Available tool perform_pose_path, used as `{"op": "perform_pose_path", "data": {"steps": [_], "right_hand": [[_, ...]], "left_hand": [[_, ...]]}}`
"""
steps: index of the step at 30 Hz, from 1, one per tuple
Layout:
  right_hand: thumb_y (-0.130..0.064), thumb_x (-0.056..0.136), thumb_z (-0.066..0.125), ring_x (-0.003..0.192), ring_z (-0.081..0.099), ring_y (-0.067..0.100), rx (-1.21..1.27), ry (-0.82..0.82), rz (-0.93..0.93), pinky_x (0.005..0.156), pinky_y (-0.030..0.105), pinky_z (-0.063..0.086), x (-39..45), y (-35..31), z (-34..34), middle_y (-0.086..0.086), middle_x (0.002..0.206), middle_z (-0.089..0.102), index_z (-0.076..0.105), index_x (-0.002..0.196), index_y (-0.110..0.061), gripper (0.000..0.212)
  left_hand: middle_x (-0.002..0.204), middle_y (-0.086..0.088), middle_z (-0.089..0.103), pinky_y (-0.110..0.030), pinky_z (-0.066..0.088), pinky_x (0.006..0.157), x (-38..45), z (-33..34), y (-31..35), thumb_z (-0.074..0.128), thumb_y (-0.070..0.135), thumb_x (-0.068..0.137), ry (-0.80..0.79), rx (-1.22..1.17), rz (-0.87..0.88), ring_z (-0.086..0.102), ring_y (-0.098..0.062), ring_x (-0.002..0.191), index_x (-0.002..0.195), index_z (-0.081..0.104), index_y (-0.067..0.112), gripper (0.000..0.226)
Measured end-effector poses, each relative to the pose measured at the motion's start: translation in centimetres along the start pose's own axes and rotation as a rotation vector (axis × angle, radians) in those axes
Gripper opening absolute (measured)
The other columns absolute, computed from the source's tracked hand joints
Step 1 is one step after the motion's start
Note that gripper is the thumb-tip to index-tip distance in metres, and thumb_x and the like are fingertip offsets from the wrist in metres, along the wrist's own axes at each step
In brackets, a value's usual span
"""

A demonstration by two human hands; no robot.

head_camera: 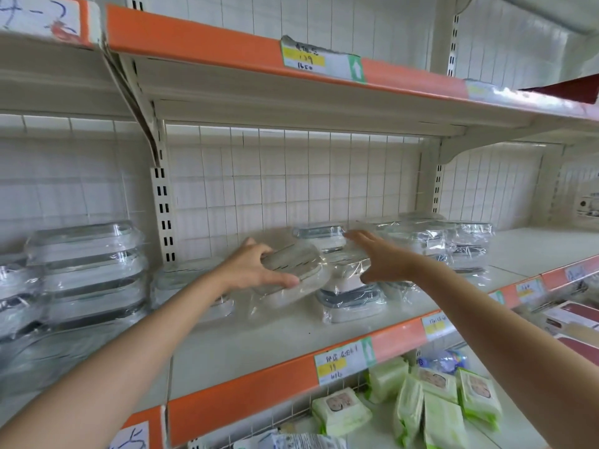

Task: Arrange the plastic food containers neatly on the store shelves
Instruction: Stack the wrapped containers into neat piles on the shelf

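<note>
L hand (259,270) grips wrapped container (291,270), tilted, mid-shelf (243,345). R hand (385,257) open, fingers spread, reaching twd stack (350,286) beside it. Step: placing. Next: level container, align w/ stack.

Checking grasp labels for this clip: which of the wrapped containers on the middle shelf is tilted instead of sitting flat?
The wrapped container gripped by the left hand: it is tilted, while the stacked containers beside it lie flat.
</note>
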State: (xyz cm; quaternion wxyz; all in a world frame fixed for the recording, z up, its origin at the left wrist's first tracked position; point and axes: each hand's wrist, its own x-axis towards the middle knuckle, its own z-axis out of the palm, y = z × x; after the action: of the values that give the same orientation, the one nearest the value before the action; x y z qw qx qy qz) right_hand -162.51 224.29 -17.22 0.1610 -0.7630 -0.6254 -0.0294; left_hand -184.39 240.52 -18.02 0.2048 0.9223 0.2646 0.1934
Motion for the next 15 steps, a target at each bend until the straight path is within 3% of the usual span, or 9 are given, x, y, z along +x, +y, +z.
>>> {"op": "perform_pose_path", "data": {"steps": [2,4,6,9,12,15], "right_hand": [[-0.008,0.078,0.068,0.143,0.013,0.026,-0.093,-0.099,0.053,0.115,0.044,0.021,0.2,0.4,1.1,0.002,0.158,0.007,0.014,0.151,-0.020,0.091],[-0.020,0.079,0.071,0.144,0.008,0.028,-0.188,-0.138,0.110,0.115,0.052,0.016,0.4,0.2,2.2,0.000,0.158,0.009,0.016,0.150,-0.024,0.090],[-0.035,0.077,0.074,0.141,0.012,0.027,-0.252,-0.095,0.124,0.112,0.053,0.016,0.7,-0.4,2.5,-0.001,0.154,0.022,0.020,0.149,-0.026,0.090],[-0.050,0.073,0.073,0.132,0.025,0.022,-0.273,0.022,0.062,0.107,0.043,0.023,0.8,-1.6,2.4,-0.001,0.140,0.039,0.033,0.142,-0.028,0.083],[-0.054,0.070,0.074,0.125,0.027,0.019,-0.224,0.044,-0.023,0.105,0.041,0.022,0.4,-2.4,2.6,-0.006,0.127,0.038,0.045,0.131,-0.037,0.070],[-0.046,0.067,0.079,0.129,0.023,0.021,-0.071,-0.051,-0.023,0.107,0.046,0.025,0.2,-2.7,3.0,-0.006,0.139,0.029,0.041,0.125,-0.037,0.070]], "left_hand": [[0.105,0.012,0.040,-0.016,0.037,0.071,-1.4,-0.7,-1.4,0.067,0.086,0.034,-0.084,0.074,-0.039,0.044,0.002,0.094,0.112,0.055,0.029,0.096],[0.106,0.011,0.039,-0.020,0.040,0.077,-2.5,-0.7,-2.5,0.066,0.087,0.034,-0.148,0.159,-0.068,0.045,0.001,0.095,0.109,0.054,0.031,0.094],[0.112,0.010,0.037,-0.024,0.040,0.087,-3.6,-0.3,-3.4,0.064,0.085,0.039,-0.177,0.226,-0.090,0.043,-0.005,0.102,0.120,0.051,0.027,0.101],[0.132,0.002,0.033,-0.027,0.037,0.097,-5.1,0.3,-4.2,0.060,0.085,0.043,-0.187,0.271,-0.127,0.038,-0.014,0.119,0.137,0.043,0.022,0.115],[0.139,0.001,0.029,-0.031,0.034,0.105,-6.5,-0.1,-4.8,0.057,0.085,0.044,-0.170,0.261,-0.181,0.033,-0.017,0.129,0.142,0.038,0.022,0.118],[0.137,0.006,0.031,-0.032,0.035,0.104,-7.7,-0.9,-5.3,0.059,0.084,0.046,-0.158,0.269,-0.206,0.034,-0.015,0.129,0.138,0.040,0.024,0.112]]}}
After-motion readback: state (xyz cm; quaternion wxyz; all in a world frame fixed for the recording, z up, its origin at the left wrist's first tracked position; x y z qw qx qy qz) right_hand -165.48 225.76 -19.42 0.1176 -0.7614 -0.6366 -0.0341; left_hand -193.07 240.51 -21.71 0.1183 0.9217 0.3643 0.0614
